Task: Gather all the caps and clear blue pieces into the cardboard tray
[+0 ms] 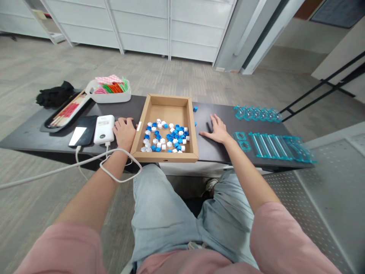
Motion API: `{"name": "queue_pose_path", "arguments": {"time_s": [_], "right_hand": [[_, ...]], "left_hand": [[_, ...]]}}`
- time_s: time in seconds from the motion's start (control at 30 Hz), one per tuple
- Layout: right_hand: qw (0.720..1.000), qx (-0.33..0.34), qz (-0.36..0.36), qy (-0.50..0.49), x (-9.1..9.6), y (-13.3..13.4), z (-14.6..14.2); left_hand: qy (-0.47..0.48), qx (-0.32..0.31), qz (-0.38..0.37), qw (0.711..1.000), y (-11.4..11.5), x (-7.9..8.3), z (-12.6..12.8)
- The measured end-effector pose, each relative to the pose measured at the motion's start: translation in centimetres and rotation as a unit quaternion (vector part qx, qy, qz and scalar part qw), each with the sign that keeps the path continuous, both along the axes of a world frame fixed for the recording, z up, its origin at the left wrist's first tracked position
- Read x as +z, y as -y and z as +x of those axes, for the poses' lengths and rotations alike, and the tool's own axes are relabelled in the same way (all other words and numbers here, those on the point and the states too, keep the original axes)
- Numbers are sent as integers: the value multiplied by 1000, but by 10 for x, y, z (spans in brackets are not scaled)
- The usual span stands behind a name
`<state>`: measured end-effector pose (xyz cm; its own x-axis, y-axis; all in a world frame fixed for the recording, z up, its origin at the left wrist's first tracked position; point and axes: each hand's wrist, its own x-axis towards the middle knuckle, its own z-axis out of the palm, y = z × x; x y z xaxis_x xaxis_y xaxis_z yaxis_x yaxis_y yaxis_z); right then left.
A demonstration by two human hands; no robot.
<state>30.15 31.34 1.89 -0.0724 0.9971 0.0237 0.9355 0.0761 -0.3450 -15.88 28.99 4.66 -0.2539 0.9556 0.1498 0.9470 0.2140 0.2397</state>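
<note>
Dark table (205,148): bears all.
Cardboard tray (168,98): centre, holding blue and white hexagonal pieces (167,137).
Left hand (124,132): palm down, fingers loosely bent, empty, between tray and white power bank (104,129).
Right hand (218,129): flat, fingers spread, empty, right of tray.

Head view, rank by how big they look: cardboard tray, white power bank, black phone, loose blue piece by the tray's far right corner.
1. cardboard tray
2. black phone and white power bank: too alike to rank
3. loose blue piece, smallest by far
</note>
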Motion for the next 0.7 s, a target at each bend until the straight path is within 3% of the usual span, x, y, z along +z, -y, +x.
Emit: {"name": "queue_pose_path", "arguments": {"time_s": [0.2,0.37,0.5,0.7], "right_hand": [[999,34,29,8,-1,-51,-49],[998,50,40,23,5,-90,-62],[995,63,67,26,5,-99,-66],[993,54,99,18,0,-89,-69]], "left_hand": [[-16,12,-1,1000,-4,-4,-1],[-28,19,-4,999,-6,-7,-4],[-29,22,-6,999,-5,-6,-4],[-19,23,-20,999,-3,0,-1]]}}
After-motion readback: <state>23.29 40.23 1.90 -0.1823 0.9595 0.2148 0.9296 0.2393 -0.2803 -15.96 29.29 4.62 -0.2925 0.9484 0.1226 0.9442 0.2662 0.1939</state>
